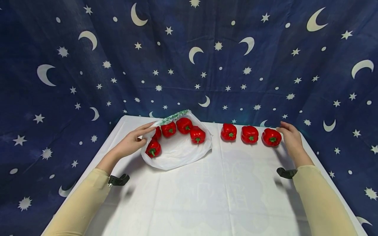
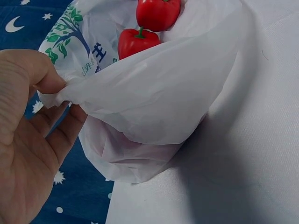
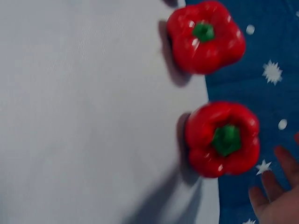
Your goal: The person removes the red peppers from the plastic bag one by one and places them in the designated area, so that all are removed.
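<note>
My left hand (image 1: 133,141) pinches the left rim of a white plastic bag (image 1: 181,157) between thumb and fingers, which the left wrist view shows close up. The bag lies with its mouth spread wide and bears a green tree print. Several red bell peppers with green stems sit inside, among them one bell pepper (image 1: 197,134) at the right. To the right of the bag, three more peppers stand in a row on the table. Beside the outermost bell pepper (image 3: 223,139) is my right hand (image 3: 280,198), its fingers extended and apart from the pepper in the right wrist view.
A white cloth covers the table (image 1: 189,203). Dark blue fabric (image 1: 183,49) with moons and stars hangs behind and along both sides. In the row, a middle pepper (image 1: 249,134) and a left pepper (image 1: 228,132) stand near the table's back edge.
</note>
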### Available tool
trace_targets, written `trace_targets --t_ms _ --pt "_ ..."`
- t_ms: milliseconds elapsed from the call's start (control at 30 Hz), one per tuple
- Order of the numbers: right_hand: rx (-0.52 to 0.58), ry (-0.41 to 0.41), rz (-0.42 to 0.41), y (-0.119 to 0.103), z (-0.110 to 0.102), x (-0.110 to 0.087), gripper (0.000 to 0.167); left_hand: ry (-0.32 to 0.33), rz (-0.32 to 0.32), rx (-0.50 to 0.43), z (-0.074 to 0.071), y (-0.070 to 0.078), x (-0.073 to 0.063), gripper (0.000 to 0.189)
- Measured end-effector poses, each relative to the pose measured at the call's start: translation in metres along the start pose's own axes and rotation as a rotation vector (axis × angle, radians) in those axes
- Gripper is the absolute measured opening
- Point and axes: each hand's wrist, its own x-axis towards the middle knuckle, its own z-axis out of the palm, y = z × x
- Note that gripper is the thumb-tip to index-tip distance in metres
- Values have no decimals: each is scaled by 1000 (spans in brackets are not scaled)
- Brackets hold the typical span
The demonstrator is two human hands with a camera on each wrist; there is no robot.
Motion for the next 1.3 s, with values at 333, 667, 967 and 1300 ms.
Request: trace_targets --t_ms 333,667,967,1300 --pt "95 79 -102 -30 11 -21 51 3 4 9 0 1 -1 55" --pt "171 -198 -503 -71 81 -69 43 3 -1 -4 2 1 -2 55" --pt "212 -551 -541 -89 152 -104 43 9 22 -3 2 1 -1 56" --pt "213 -726 -547 -89 205 -120 46 15 19 -8 2 2 -1 56"
